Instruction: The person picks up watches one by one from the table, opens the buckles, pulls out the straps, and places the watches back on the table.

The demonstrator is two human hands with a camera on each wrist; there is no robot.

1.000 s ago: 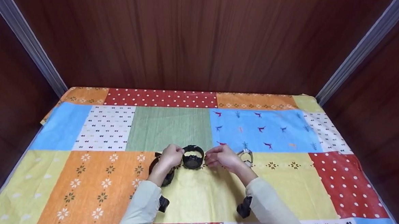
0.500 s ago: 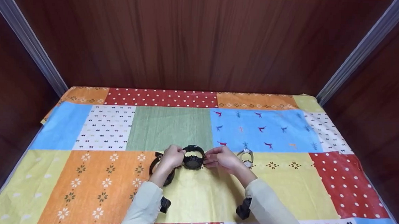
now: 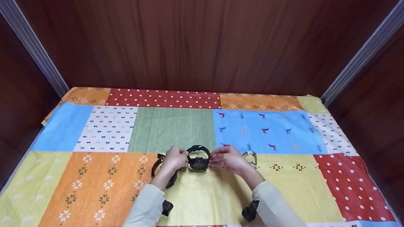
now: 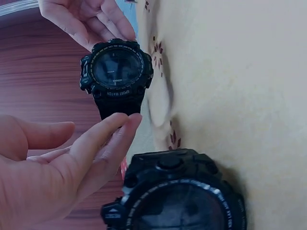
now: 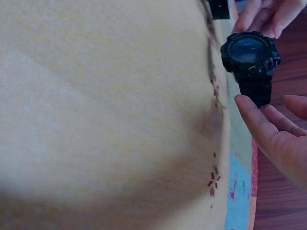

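Dark red-brown wood-grain panels [image 3: 178, 39] rise at the back and on both sides, with grey strips [image 3: 36, 39] running up the corners; in front of me spreads a patchwork cloth [image 3: 353, 192]. My left hand [image 4: 53, 172] has its fingers stretched nearly straight, their tips against the strap of a black sport watch [image 4: 117, 69], while the thumb stands apart from them. My right hand [image 5: 283, 143] meets that watch from its other side in the same way, fingers extended to the strap, thumb held off. So the sport watch sits between my two hands, touched by both, its strap looped, its dark round face turned toward me. Whether it rests on the fabric or is slightly raised, I can't tell. Left of the sport watch and nearer me is a second black watch [image 4: 177, 206], partly hidden by my left forearm in the head view. To the right of the sport watch, past my right hand, a pale-strapped watch [image 3: 254, 160] shows in part. Nearer me than the sport watch, my light sleeves [image 3: 143, 209] each have a black device [image 3: 167, 208] by the cuff. Beyond the sport watch lies a green patch [image 3: 173, 129]; to its left, an orange one.
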